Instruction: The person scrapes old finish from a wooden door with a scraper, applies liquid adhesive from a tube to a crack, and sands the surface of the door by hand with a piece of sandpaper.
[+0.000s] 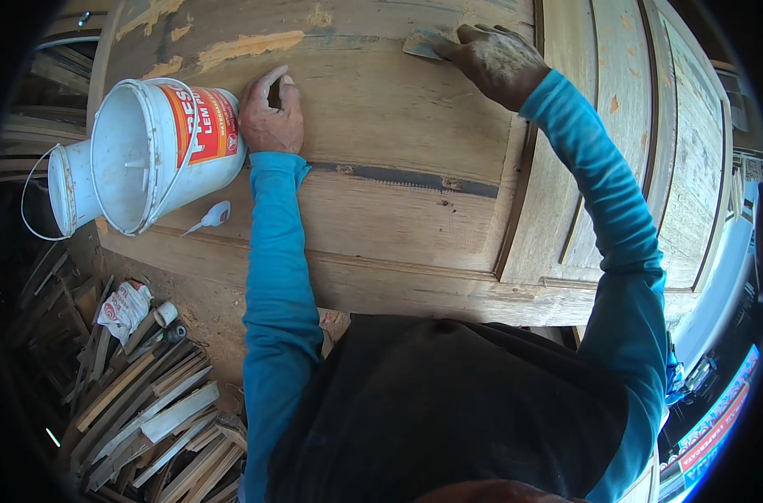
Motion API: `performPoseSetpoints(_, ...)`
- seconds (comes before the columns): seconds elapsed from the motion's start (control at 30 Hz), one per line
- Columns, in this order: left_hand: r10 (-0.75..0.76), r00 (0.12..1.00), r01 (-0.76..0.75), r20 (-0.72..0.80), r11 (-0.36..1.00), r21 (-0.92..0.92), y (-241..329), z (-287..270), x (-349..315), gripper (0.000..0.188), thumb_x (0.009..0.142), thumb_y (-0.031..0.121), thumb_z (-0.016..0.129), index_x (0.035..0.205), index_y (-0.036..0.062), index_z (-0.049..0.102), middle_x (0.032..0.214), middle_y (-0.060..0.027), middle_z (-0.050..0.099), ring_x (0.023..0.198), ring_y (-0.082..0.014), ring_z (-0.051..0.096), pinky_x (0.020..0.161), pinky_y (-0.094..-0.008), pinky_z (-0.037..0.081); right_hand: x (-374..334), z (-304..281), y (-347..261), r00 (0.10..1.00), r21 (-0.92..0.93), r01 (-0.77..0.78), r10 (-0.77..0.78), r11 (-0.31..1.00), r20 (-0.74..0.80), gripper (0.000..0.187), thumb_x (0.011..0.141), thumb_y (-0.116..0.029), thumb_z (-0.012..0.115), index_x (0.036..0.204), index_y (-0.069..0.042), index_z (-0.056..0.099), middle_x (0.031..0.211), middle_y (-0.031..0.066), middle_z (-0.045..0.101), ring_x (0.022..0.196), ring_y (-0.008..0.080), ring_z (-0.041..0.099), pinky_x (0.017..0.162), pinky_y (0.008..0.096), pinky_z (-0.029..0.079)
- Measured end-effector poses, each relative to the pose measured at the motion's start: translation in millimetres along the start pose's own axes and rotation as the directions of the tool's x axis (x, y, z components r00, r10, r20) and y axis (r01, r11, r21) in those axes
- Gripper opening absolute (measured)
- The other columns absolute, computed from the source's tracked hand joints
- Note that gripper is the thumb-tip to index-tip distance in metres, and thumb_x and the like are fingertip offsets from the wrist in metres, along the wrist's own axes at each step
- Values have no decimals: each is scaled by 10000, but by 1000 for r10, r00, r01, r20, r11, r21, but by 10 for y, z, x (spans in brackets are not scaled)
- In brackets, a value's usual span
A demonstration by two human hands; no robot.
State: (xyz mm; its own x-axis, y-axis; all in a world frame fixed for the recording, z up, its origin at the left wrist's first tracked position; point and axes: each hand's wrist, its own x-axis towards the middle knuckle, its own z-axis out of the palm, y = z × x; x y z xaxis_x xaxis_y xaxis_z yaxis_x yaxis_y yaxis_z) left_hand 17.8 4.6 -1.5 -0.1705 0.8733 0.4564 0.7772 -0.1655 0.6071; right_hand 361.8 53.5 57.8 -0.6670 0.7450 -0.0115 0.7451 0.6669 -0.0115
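Observation:
My right hand, dusted with pale wood powder on its back, grips a flat metal putty knife. The blade lies against the far part of a brown wooden door panel. My left hand rests on the same panel beside a white bucket lying on its side with an orange-red label. Its fingers are loosely bent, with a gap between thumb and forefinger and nothing seen in it. Orange-tan filler patches mark the far left wood. A dark strip crosses the panel nearer to me.
A smaller white pail sits behind the bucket's open mouth at the left. Next to the bucket lies a small white bottle with a pointed nozzle. Wood offcuts and a crumpled white bag lie on the floor, lower left.

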Motion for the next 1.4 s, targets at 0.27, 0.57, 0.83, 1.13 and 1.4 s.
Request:
performPoseSetpoints(0.27, -61, 995, 68, -75, 993, 94, -263, -176, -117, 199, 966, 193, 699, 1105, 74, 779, 1080, -158, 778, 1020, -320, 738, 920, -413, 569, 92, -262, -14, 993, 114, 110, -103, 987, -62, 336, 991, -79, 635, 1316, -107, 714, 911, 152, 630, 859, 345, 662, 798, 474, 542)
performPoseSetpoints(0.57, -60, 996, 61, -70, 998, 23, -16, -73, -98, 171, 859, 95, 721, 1029, 84, 717, 1036, -156, 676, 1036, -398, 640, 894, -510, 535, -193, 104, 82, 994, 122, 94, -86, 988, -67, 434, 947, -41, 623, 1378, -75, 658, 937, 168, 606, 889, 363, 632, 792, 486, 526)
performPoseSetpoints(0.83, -140, 988, 137, -57, 989, -63, 15, -56, -171, 168, 832, 84, 739, 998, 60, 727, 1048, -157, 671, 1083, -390, 603, 937, -503, 511, -399, 167, 439, 996, -10, 87, -88, 996, -6, 354, 885, -15, 601, 1199, -108, 735, 852, 149, 565, 828, 349, 618, 749, 481, 510)
performPoseSetpoints(1.13, -62, 998, 62, 7, 997, 37, 133, -144, 88, 189, 949, 170, 703, 1089, 62, 770, 1027, -175, 766, 959, -337, 737, 864, -426, 587, -408, -228, 479, 991, 110, 27, -12, 994, -132, 434, 919, -42, 630, 1311, -193, 737, 865, 132, 607, 797, 337, 621, 754, 471, 502)
performPoseSetpoints(1.4, 13, 1000, -13, 3, 995, 103, -2, 25, 25, 179, 903, 132, 718, 1066, 74, 766, 1078, -139, 731, 1044, -361, 683, 940, -456, 544, -237, -227, 416, 995, -72, 0, -8, 997, -101, 420, 910, -3, 728, 1291, -179, 757, 927, 100, 626, 880, 265, 659, 906, 413, 578)
